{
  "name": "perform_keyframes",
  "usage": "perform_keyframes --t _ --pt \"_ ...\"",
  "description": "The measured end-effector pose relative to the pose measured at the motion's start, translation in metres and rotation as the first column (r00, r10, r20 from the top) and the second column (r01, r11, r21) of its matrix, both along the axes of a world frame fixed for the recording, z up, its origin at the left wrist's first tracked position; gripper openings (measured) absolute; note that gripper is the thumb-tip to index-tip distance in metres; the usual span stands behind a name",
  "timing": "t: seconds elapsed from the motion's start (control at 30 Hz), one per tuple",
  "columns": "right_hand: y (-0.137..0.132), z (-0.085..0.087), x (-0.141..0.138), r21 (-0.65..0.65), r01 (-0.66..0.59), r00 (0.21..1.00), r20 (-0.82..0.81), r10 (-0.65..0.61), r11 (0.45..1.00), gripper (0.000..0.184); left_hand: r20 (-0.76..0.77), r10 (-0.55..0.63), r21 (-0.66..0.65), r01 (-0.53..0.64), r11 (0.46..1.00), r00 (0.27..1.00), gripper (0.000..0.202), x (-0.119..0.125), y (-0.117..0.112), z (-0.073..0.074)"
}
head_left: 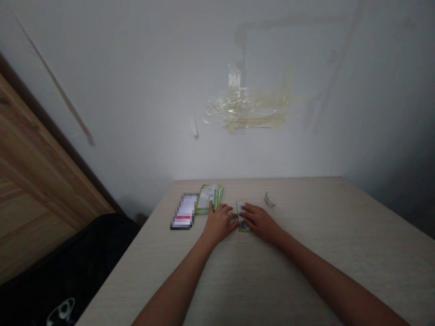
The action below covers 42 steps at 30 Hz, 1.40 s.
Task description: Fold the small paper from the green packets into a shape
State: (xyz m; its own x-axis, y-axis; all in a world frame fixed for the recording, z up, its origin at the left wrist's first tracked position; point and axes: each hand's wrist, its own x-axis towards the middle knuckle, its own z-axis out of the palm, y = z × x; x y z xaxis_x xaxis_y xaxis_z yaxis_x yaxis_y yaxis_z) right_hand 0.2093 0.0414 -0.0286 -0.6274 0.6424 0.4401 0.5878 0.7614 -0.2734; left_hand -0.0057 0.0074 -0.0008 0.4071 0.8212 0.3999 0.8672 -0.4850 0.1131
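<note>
A small green and white packet (pixel 241 209) lies flat on the pale wooden table (pixel 306 253), between my two hands. My left hand (pixel 219 222) rests palm down at the packet's left edge, fingers stretched forward. My right hand (pixel 260 221) lies palm down on its right side, fingers extended and touching the packet. Parts of the packet are hidden under my fingers.
A pile of similar green packets (pixel 209 198) lies just left of my left hand. Beside it sits a blurred-out card or box (pixel 184 211). A torn scrap of wrapper (pixel 269 199) lies right of my hands. A white wall with tape residue (pixel 248 108) stands behind; a black bag (pixel 68 271) sits lower left.
</note>
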Motion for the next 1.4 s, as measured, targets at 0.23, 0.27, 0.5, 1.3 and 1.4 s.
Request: perform_keyframes --t 0.23,0.27,0.5,1.3,1.4 --pt "0.0008 -0.0002 0.0002 -0.039 -0.008 0.999 -0.042 0.007 0.999 0.032 0.014 0.019 -0.017 -0.019 1.0 1.0 0.023 0.0012 -0.0007 -0.0012" --pt "0.0015 -0.0005 0.0005 -0.057 -0.01 0.998 -0.066 0.007 0.998 0.033 0.019 0.023 -0.024 -0.022 0.999 1.0 0.023 0.0016 -0.0008 -0.0014" --pt "0.0037 -0.0003 0.0027 -0.114 -0.021 0.982 -0.187 -0.001 0.993 0.034 0.035 0.024 -0.055 -0.022 0.998 0.999 0.022 0.0041 -0.0012 -0.0016" --pt "0.0016 0.0016 0.001 -0.058 -0.019 0.999 -0.037 0.017 0.998 0.032 0.087 0.074 -0.16 -0.059 0.985 0.993 0.027 0.0015 -0.0002 -0.0048" --pt "0.0012 0.0018 0.0008 -0.049 -0.018 0.999 -0.039 0.016 0.999 0.032 0.086 0.076 -0.161 -0.061 0.985 0.993 0.027 0.0019 -0.0005 -0.004"
